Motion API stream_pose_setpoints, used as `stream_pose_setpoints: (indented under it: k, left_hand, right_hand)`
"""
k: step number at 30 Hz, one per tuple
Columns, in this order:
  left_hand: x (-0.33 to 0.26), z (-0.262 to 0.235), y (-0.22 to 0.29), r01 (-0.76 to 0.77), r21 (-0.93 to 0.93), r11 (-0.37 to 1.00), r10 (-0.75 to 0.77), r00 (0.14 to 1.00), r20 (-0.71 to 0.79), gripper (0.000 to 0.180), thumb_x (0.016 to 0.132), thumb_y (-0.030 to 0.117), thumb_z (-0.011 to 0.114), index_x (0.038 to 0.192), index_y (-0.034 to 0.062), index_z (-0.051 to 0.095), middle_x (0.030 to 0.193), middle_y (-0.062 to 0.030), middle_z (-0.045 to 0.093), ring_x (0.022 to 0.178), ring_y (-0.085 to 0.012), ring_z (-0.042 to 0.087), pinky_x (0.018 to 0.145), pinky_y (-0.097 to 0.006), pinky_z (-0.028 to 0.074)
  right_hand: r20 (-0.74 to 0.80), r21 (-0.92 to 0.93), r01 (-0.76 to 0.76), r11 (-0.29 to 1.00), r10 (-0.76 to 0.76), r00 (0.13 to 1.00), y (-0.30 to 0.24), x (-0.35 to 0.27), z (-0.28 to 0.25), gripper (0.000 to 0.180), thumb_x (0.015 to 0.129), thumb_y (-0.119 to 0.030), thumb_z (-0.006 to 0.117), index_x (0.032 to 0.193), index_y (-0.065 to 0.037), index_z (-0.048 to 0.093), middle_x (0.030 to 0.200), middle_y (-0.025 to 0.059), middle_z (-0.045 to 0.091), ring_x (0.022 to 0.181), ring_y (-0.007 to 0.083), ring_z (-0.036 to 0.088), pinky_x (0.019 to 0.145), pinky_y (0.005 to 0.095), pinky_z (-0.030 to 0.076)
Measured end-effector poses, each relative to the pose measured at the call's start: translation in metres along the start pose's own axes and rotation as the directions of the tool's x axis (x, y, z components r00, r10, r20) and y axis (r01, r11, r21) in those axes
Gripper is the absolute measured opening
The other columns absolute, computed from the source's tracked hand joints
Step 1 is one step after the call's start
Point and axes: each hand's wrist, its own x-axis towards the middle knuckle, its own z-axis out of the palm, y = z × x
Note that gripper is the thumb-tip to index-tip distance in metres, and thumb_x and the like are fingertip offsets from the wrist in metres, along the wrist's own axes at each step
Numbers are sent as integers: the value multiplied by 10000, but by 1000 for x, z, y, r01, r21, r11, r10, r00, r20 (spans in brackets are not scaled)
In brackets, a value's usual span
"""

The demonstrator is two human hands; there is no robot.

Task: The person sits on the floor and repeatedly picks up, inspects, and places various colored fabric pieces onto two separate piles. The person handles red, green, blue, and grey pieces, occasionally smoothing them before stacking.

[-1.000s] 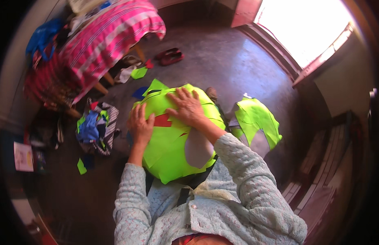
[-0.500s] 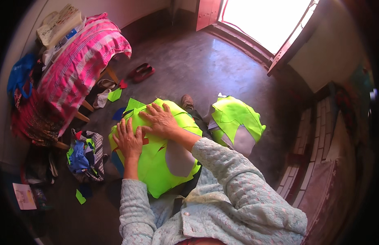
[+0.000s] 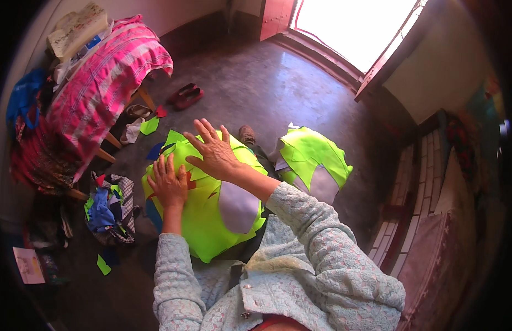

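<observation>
A big rounded pile of neon yellow-green fabric pieces [image 3: 203,231] lies in front of me, with a grey patch [image 3: 239,207] on its right side. My left hand [image 3: 169,185] rests on the upper left of the pile, fingers stretched out. Over the top of the pile my right hand [image 3: 214,151] is spread with its fingers apart; whether it still touches the fabric I cannot tell. Bits of red-orange show between the pieces near both hands. Neither hand grips anything. A smaller neon and grey fabric bundle [image 3: 314,157] sits to the right.
On the left stands a table under a pink checked cloth [image 3: 110,71]. Beneath and beside it are a checked bag of fabric scraps [image 3: 110,209], loose green scraps [image 3: 150,126] and dark red shoes [image 3: 187,96]. A bright doorway [image 3: 350,33] opens at the back right; wooden boards [image 3: 399,220] lean rightward.
My right hand has lifted and its fingers have spread wider. My left hand stays on the pile. The whole view has shifted slightly.
</observation>
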Motion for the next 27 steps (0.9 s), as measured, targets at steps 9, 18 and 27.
stream_pose_setpoints:
  k: [9,18,27]
  left_hand:
    - [0,3,-3,-17,-26,1000,15,999,-52,512,940,442,485,1375,174,456,1442,-84,443,1340,-303,396,1055,-588,269]
    - [1,-21,-8,80,-135,988,-60,987,146,557,924,442,518,1402,166,446,1522,-108,322,1416,-314,270,1106,-593,186]
    - [-28,-17,4,-9,10,1000,8,992,125,561,967,457,425,1467,214,347,1536,-73,304,1431,-297,245,1118,-592,164]
  right_hand:
    - [134,-34,-34,999,38,990,4,-29,29,619,898,-528,484,1415,-189,446,1526,147,311,1436,285,242,1145,571,114]
    - [125,-6,-30,1000,31,992,4,-26,29,619,885,-524,500,1400,-184,458,1505,156,341,1424,290,265,1147,560,123]
    - [146,-12,-33,999,34,989,5,-29,27,623,900,-539,479,1415,-190,447,1513,158,332,1434,290,247,1152,550,103]
